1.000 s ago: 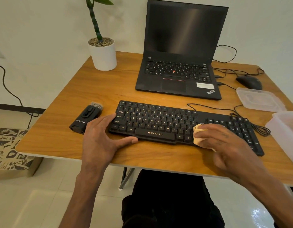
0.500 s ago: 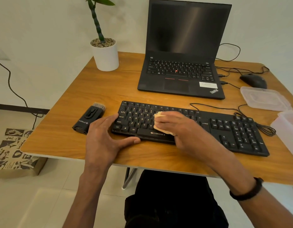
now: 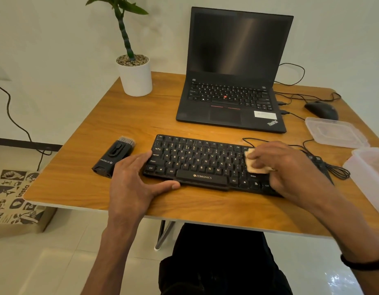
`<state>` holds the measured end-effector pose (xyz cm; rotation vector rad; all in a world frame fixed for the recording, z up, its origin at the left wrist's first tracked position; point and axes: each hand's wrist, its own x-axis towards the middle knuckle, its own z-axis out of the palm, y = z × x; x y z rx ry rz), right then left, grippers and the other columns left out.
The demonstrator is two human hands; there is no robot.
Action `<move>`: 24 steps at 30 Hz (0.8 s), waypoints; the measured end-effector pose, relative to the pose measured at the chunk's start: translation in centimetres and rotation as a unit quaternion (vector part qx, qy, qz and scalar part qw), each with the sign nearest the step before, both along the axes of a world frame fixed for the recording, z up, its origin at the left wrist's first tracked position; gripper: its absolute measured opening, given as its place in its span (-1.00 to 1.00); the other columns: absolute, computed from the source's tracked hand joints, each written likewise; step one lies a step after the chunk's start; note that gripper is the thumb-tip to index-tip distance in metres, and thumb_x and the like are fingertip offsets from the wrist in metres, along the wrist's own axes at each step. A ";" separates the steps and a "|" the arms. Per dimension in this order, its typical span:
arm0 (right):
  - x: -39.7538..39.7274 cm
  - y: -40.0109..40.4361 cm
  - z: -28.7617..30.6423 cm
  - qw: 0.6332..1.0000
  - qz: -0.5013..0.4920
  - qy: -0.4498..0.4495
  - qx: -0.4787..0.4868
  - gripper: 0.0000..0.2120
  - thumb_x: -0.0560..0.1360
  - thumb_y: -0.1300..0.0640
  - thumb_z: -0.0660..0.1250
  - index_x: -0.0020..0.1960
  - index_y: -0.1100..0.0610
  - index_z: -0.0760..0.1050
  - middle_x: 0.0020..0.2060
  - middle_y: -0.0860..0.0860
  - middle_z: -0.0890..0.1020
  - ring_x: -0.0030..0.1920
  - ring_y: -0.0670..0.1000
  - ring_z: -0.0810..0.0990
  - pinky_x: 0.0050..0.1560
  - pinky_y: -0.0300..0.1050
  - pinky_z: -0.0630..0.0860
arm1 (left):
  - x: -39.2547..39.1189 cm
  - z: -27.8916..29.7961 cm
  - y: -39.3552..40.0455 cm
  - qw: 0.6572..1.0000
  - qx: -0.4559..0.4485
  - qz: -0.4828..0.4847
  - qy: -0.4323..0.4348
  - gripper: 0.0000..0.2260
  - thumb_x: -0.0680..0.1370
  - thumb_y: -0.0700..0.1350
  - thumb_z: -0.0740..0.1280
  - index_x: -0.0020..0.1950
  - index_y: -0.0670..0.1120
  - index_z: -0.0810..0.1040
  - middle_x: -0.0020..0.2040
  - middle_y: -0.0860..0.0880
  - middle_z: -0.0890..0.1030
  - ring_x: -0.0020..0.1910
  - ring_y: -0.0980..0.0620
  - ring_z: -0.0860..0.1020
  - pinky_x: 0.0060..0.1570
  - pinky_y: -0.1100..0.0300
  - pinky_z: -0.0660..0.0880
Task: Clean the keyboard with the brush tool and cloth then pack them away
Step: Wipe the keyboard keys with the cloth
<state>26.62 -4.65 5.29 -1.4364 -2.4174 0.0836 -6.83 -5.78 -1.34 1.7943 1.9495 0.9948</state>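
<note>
Fingers (image 3: pixel 267 155) on cloth (image 3: pixel 255 166), keyboard (image 3: pixel 197 160)

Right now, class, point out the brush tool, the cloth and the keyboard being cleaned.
brush tool (image 3: pixel 113 157): head view, on the middle of its black body.
cloth (image 3: pixel 253 166): head view, on the bare part left of the fingers.
keyboard (image 3: pixel 197 159): head view, on the letter keys.

Right hand (image 3: pixel 290 167) motion-blurred, hiding the keyboard's (image 3: pixel 197 160) right end and most of the cloth (image 3: pixel 253 165), tub (image 3: pixel 369 177) cut by the right edge, brush (image 3: pixel 114 158) lettering unreadable
</note>
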 end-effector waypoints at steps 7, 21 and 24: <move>-9.4 2.6 -0.9 0.993 0.055 0.098 -0.022 -0.38 0.44 0.57 0.21 0.38 0.12 0.57 0.37 -0.01 0.60 0.46 -0.06 0.47 0.56 -0.16 0.28 | 0.1 0.1 -0.1 1.000 -0.006 0.005 0.005 0.05 0.09 0.42 0.49 0.50 -0.03 0.50 0.43 -0.04 0.55 0.45 -0.01 0.41 0.42 0.21 0.29; -5.9 2.8 -0.3 0.992 0.058 0.007 -0.110 -0.48 0.45 0.51 0.23 0.25 0.11 0.66 0.25 -0.06 0.68 0.36 -0.05 0.51 0.46 -0.07 0.41 | 0.0 0.1 -0.1 1.000 -0.004 0.007 0.001 0.03 0.10 0.40 0.54 0.50 -0.03 0.51 0.43 -0.03 0.55 0.44 0.01 0.41 0.40 0.27 0.26; -3.5 2.1 0.4 0.994 0.024 -0.016 -0.109 -0.62 0.46 0.47 0.28 0.06 0.09 0.69 0.13 -0.06 0.70 0.24 -0.04 0.57 0.35 -0.05 0.48 | 0.2 0.2 -0.2 1.000 -0.006 0.005 0.004 0.03 0.12 0.37 0.57 0.51 -0.03 0.50 0.44 -0.03 0.54 0.45 0.01 0.40 0.39 0.27 0.25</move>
